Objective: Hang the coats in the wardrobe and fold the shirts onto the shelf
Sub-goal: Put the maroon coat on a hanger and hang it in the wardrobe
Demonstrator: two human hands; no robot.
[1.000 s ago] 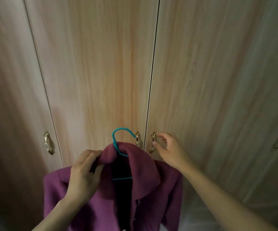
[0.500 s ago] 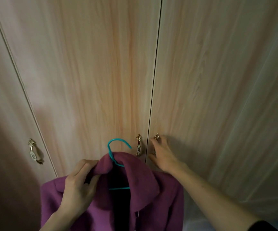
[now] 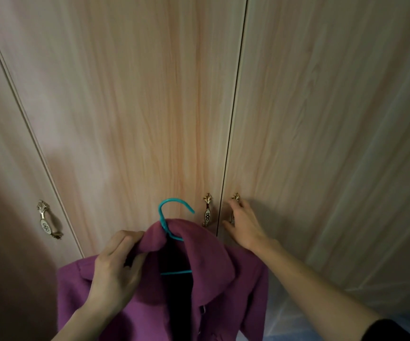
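Head: left hand grips coat; right hand holds door handle.

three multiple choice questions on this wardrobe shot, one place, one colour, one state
1. Where is the right hand? A) on the brass door handle right of the centre gap B) on a shelf C) on the floor
2. What colour is the plastic hanger inside the purple wool coat? A) white B) teal C) red
3. How are the pale wooden wardrobe doors? A) one wide open B) removed C) shut
Answers: 1 A, it grips that handle; 2 B, the hook is teal; 3 C, only a thin seam shows between them.
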